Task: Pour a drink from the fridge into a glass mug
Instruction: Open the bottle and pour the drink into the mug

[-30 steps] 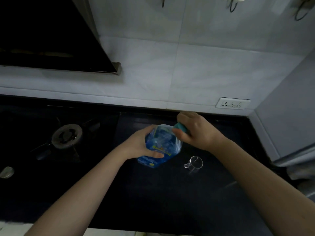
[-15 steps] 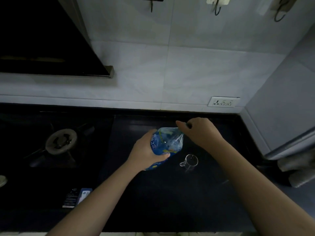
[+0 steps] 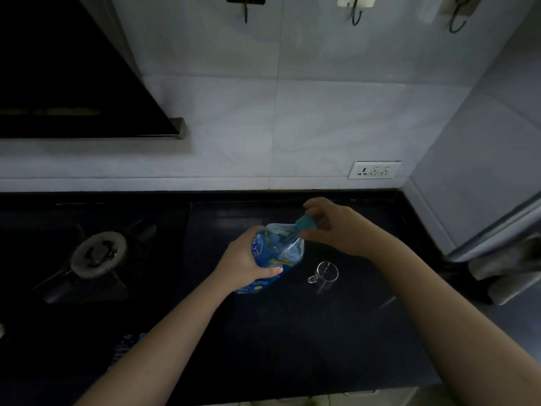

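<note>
Over the dark tabletop point(image 3: 292, 347), our left hand point(image 3: 248, 265) gripped one blue-labelled bottle point(image 3: 278, 250) while our right hand point(image 3: 336, 227) pinched its teal cap point(image 3: 306, 222); one empty glass mug point(image 3: 325, 275) stood just beside the bottle, three wall hooks point(image 3: 355, 13) above.

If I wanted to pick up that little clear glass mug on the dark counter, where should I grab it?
By its small loop handle, I'd say, coming from the mug's left. The clear glass mug stands upright with its mouth up and the handle pointing toward the blue-labelled plastic bottle, so a pinch there should keep fingers off the rim.
</note>
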`<control>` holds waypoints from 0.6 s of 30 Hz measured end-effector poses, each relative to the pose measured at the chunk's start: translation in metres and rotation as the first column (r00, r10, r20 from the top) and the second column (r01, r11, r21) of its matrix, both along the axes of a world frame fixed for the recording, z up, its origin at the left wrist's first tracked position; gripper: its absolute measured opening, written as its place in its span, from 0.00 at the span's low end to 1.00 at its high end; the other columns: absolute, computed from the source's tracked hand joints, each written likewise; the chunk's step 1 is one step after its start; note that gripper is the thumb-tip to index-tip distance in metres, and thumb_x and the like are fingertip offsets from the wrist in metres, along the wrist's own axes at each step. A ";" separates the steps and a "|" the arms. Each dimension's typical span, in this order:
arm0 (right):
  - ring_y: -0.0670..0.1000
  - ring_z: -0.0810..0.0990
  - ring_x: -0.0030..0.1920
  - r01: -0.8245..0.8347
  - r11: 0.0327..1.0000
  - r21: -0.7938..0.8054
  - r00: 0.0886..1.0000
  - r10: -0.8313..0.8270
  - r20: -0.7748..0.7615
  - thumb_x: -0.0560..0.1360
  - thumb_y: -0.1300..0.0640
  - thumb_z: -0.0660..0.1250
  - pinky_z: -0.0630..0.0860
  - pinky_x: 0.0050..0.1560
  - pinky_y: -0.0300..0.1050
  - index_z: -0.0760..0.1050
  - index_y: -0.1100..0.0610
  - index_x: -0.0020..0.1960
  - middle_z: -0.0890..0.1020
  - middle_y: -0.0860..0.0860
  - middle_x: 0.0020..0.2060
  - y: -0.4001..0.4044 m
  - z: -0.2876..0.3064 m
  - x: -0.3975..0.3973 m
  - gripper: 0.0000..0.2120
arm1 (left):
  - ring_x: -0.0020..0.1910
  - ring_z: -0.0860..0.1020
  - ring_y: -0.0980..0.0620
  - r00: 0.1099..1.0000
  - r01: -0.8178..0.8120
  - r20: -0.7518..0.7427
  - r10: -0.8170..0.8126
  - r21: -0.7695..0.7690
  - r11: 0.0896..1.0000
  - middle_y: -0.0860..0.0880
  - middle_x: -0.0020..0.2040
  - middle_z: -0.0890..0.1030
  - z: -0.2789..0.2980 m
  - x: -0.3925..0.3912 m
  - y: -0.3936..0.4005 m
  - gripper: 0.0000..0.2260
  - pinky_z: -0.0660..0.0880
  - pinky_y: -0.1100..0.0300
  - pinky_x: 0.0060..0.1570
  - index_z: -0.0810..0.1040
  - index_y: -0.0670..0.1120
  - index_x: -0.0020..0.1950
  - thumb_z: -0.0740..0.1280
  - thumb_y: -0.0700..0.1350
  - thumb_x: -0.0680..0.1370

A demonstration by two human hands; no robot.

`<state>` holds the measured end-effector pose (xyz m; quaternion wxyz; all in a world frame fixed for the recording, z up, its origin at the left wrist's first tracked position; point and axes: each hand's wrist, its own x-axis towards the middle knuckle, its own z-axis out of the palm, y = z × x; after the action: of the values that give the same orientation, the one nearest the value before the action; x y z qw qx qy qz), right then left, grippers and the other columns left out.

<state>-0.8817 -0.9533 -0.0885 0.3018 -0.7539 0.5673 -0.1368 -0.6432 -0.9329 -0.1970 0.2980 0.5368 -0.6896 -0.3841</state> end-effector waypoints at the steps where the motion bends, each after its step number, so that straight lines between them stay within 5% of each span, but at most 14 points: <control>1: 0.43 0.82 0.40 0.089 0.995 0.034 0.996 -0.089 -0.017 0.73 0.35 0.65 0.77 0.44 0.41 0.73 0.50 0.59 0.82 0.44 0.47 -0.001 -0.004 0.003 0.23 | 0.52 0.78 0.69 1.000 0.006 0.017 -0.006 -0.013 1.000 0.65 0.53 0.79 -0.001 0.000 0.000 0.33 0.73 0.72 0.50 0.71 0.63 0.60 0.82 0.57 0.60; 4: 0.47 0.81 0.28 0.220 0.972 0.084 0.951 -0.194 -0.240 0.76 0.30 0.48 0.79 0.41 0.45 0.78 0.57 0.41 0.83 0.51 0.28 -0.002 -0.010 0.016 0.34 | 0.54 0.78 0.65 0.997 0.035 0.065 -0.032 -0.040 0.999 0.63 0.55 0.79 -0.001 -0.002 -0.002 0.33 0.76 0.62 0.55 0.72 0.59 0.62 0.81 0.58 0.60; 8: 0.50 0.77 0.31 0.176 0.983 -0.045 0.907 -0.179 -0.380 0.77 0.33 0.55 0.69 0.31 0.43 0.75 0.55 0.33 0.78 0.50 0.28 -0.003 -0.015 0.013 0.29 | 0.53 0.78 0.65 0.994 0.076 0.089 -0.070 -0.066 0.995 0.63 0.56 0.78 -0.003 -0.005 -0.003 0.32 0.77 0.61 0.56 0.71 0.59 0.62 0.81 0.58 0.62; 12: 0.45 0.81 0.36 0.045 0.999 -0.025 0.981 -0.048 -0.188 0.75 0.43 0.68 0.76 0.39 0.43 0.79 0.48 0.48 0.82 0.46 0.37 0.005 -0.011 -0.005 0.09 | 0.53 0.79 0.63 0.991 0.094 0.103 -0.088 -0.061 0.994 0.62 0.55 0.79 -0.007 -0.008 -0.006 0.32 0.77 0.60 0.54 0.72 0.58 0.62 0.80 0.60 0.61; 15: 0.49 0.80 0.46 -0.057 0.993 -0.104 0.998 0.053 -0.038 0.73 0.58 0.73 0.77 0.51 0.43 0.79 0.49 0.57 0.80 0.49 0.49 0.009 -0.015 -0.017 0.14 | 0.52 0.79 0.64 0.992 0.083 0.100 -0.078 -0.045 0.996 0.62 0.54 0.79 -0.011 -0.014 -0.007 0.32 0.76 0.62 0.54 0.71 0.58 0.61 0.80 0.60 0.61; 18: 0.49 0.80 0.48 -0.047 0.988 -0.145 0.993 0.062 0.105 0.71 0.61 0.75 0.78 0.52 0.42 0.81 0.53 0.53 0.79 0.50 0.51 0.012 -0.020 -0.021 0.11 | 0.53 0.78 0.66 0.993 0.074 0.092 -0.072 -0.014 0.997 0.63 0.55 0.79 -0.013 -0.020 -0.007 0.33 0.75 0.63 0.54 0.71 0.58 0.62 0.80 0.60 0.61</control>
<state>-0.9031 -0.9413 -0.1090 0.2815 -0.7801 0.5180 -0.2093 -0.6634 -0.9401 -0.2102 0.2567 0.5256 -0.7250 -0.3636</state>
